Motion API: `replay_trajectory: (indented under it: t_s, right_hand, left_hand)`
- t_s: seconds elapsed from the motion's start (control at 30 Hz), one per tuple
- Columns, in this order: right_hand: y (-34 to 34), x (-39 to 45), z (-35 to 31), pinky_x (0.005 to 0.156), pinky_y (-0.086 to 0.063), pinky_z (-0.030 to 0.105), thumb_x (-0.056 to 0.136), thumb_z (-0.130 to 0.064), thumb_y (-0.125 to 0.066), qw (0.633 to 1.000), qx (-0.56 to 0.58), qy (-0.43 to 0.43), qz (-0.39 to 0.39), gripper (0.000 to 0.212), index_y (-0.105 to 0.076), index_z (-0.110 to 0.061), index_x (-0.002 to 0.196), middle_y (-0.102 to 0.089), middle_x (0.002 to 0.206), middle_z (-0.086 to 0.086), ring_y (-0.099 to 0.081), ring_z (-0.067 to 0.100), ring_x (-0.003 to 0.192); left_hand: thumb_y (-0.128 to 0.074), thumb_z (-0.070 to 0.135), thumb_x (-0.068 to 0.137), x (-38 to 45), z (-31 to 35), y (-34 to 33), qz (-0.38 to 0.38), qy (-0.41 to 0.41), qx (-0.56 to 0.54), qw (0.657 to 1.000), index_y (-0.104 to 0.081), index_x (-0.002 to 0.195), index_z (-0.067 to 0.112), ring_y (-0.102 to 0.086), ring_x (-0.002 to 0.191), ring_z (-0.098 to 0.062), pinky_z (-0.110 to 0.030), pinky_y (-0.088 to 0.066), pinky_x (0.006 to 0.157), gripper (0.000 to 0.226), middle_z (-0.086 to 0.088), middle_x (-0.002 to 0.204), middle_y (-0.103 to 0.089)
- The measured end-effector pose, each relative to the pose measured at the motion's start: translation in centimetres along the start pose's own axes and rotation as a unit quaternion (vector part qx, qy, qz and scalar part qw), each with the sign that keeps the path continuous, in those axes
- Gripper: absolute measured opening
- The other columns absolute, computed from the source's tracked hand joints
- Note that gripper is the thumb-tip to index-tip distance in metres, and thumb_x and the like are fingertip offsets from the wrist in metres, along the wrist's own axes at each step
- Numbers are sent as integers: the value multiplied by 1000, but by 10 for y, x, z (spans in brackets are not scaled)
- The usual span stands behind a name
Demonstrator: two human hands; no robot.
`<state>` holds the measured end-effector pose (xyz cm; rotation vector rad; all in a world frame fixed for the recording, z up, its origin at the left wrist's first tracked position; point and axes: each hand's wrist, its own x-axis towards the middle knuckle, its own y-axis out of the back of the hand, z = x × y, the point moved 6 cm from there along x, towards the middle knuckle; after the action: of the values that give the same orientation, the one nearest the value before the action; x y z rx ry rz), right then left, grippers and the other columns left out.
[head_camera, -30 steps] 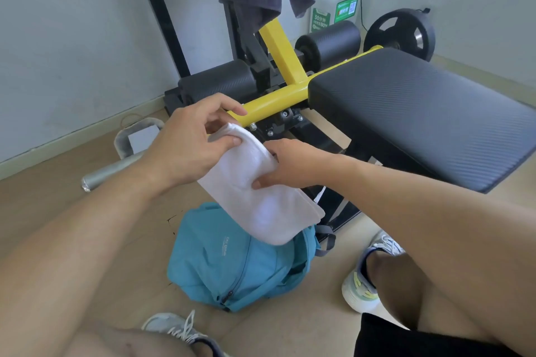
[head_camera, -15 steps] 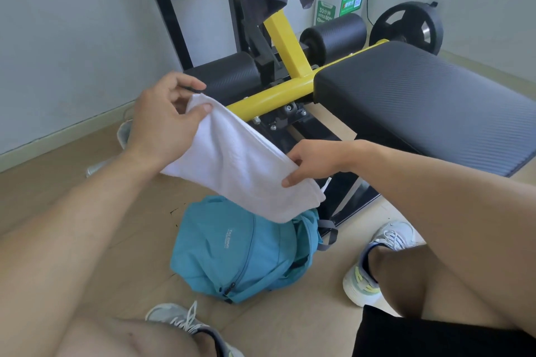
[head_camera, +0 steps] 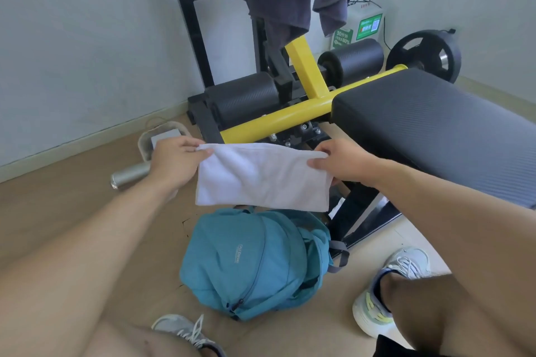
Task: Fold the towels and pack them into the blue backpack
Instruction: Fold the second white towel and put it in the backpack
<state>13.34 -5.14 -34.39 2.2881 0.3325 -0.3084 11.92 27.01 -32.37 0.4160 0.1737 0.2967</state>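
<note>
The blue backpack (head_camera: pixel 255 264) lies on the floor near the person, nothing visibly packed yet. Above it hangs a white towel (head_camera: pixel 262 177), seemingly part-folded. The left hand (head_camera: pixel 174 162) and right hand (head_camera: pixel 342 162) each pinch an upper corner; packing remains.

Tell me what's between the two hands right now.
The white towel, stretched from left hand to right hand, each pinching a top corner, in the head view.
</note>
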Motion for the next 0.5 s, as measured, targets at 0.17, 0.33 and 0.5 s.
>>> replay_trajectory:
  t_s: [0.17,0.33,0.5]
  right_hand:
    - [-8,-5,-16,63,-61,25,95,-27,-70,995,95,-32,4,16,-68,-16,106,-73,99,3,-73,17,88]
    - [-23,-8,-32,76,-64,38,92,-26,-75,986,159,-34,39,17,-70,-14,103,-73,100,9,-72,24,90]
    - [-31,-10,-36,78,-64,41,87,-29,-78,985,155,-9,74,13,-72,-22,96,-73,88,0,-70,16,79]
  left_hand:
    - [-80,21,86,-9,13,-28,-37,-36,41,998,-75,97,19,-72,97,-20,-38,-58,90,13,-4,98,-76]
    - [-83,24,83,-29,31,-65,-103,-90,62,989,-69,99,33,-72,85,-18,-46,-61,85,22,-1,93,-78]
    - [-86,21,79,-43,39,-86,-105,-114,56,986,-69,107,33,-73,83,-17,-48,-61,83,35,7,87,-78]
